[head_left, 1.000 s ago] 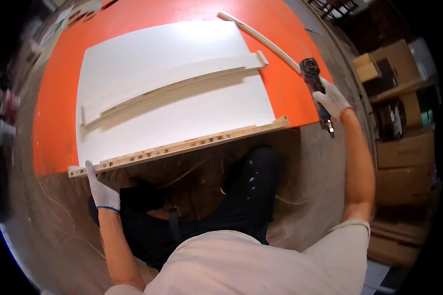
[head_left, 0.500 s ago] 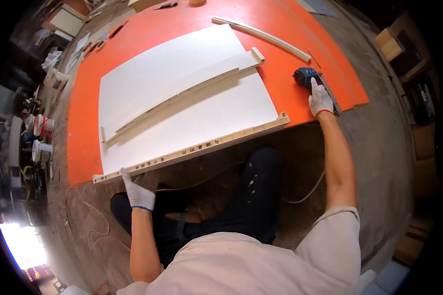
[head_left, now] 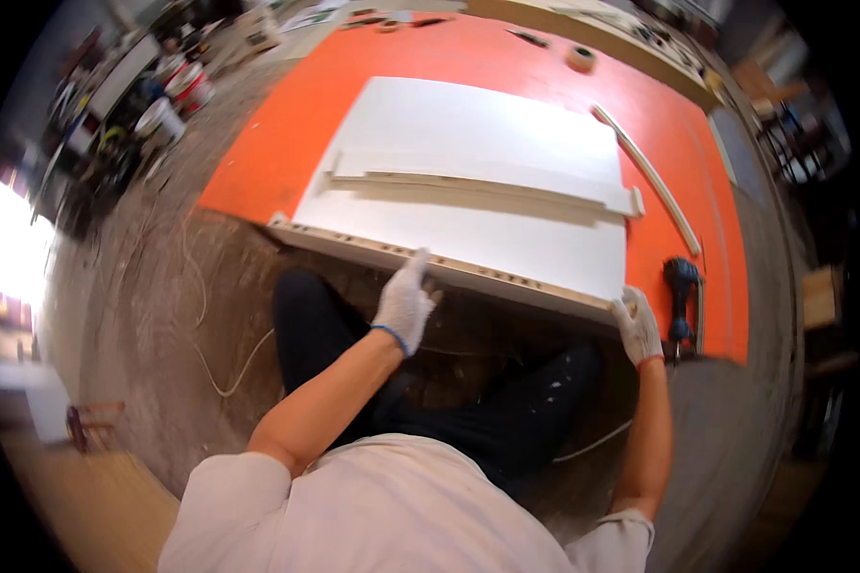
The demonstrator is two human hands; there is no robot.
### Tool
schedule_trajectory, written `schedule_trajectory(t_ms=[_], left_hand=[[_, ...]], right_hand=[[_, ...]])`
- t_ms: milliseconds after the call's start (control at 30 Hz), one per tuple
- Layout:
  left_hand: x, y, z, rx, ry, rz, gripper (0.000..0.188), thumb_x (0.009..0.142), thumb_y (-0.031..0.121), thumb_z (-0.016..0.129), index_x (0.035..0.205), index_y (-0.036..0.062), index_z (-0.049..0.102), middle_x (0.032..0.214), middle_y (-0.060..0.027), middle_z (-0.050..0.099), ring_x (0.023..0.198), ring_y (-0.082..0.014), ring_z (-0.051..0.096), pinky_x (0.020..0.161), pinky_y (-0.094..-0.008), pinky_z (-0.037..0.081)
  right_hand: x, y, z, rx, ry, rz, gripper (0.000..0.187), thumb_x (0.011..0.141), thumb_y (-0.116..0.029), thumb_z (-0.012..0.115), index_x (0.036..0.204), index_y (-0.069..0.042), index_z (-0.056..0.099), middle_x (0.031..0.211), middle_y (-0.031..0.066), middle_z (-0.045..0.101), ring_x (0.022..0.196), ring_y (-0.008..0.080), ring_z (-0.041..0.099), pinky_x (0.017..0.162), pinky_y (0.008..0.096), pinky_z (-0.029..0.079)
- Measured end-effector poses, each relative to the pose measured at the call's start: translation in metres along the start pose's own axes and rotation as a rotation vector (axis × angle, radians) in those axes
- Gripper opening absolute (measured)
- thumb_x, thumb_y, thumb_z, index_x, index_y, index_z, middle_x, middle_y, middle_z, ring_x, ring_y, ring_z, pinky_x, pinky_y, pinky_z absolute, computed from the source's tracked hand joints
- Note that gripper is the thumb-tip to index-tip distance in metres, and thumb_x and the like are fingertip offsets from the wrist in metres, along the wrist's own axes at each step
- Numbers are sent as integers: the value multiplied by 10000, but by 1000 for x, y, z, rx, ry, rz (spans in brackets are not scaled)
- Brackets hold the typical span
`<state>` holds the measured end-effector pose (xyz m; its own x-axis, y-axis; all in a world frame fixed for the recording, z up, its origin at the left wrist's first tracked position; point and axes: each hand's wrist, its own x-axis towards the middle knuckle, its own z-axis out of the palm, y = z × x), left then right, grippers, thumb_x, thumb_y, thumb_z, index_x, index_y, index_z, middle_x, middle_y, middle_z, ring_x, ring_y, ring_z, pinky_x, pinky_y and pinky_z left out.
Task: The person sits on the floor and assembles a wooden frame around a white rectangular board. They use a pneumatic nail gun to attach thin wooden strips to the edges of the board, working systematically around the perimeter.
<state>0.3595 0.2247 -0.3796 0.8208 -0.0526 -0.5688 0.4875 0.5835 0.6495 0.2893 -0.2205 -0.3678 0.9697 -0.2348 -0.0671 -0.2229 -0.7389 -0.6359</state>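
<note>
A large white panel [head_left: 535, 248] lies on an orange-topped table, with a wooden strip [head_left: 354, 244] bearing dark marks along its near edge. My right hand [head_left: 640, 329], in a white knit glove with a red cuff, closes round the strip's right end. My left hand [head_left: 403, 307], gloved with a blue cuff, is at the strip's near side around its middle; its fingers are apart and one fingertip meets the strip. Across the panel's middle lies a long pale rail [head_left: 478, 183] with short end pieces. The dark blue cordless drill [head_left: 679, 286] lies to the right of my right hand.
Right of the panel, a pale wooden stick [head_left: 652, 174] lies on the orange tabletop [head_left: 291, 143]. A tape roll [head_left: 580, 59] and a dark hand tool [head_left: 527, 38] lie at the far side. Buckets [head_left: 161, 122] stand at far left; a cable [head_left: 229, 387] trails over the floor.
My right hand has let go of the drill and moved left onto the strip's end. My left hand has shifted right along the strip from its left end. The view has turned.
</note>
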Motion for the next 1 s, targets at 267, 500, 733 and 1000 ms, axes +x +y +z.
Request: schedule_trajectory(t_ms=[267,500,733,1000], left_hand=[[46,-26,-10,47,-6,311,781,1065,561,700,1481,-81,537,1670,-280,487,1572,-349,401,1321,-471,277],[113,-21,-78,267,164,490,666,1077,510,693,1345,-94,610,1371,-227,701,1267,-284,622,1114,-420,487],[48,-43,-135,516,25,397,652,1080,433,698,1446,-97,595,1367,-236,720,1261,-298,654,1131,-415,497],[-59,-119,-104,867,111,353,1016,971,409,819,1706,-54,292,1331,-320,743,1238,-404,749,1080,-435,569]], right_hand=[[-13,23,68,-73,-12,-26,723,1053,-422,740,1527,97,573,1386,283,707,1296,364,690,1143,441,515],[-75,-76,163,-73,-128,-81,794,968,-404,845,1523,101,585,1384,336,717,1260,439,730,1098,470,573],[-98,-131,213,196,-531,-317,745,984,-399,833,1540,48,616,1410,310,728,1269,451,738,1114,472,582],[92,-62,205,-517,35,-322,845,943,-483,797,1591,1,551,1547,259,621,1454,443,576,1238,491,477]])
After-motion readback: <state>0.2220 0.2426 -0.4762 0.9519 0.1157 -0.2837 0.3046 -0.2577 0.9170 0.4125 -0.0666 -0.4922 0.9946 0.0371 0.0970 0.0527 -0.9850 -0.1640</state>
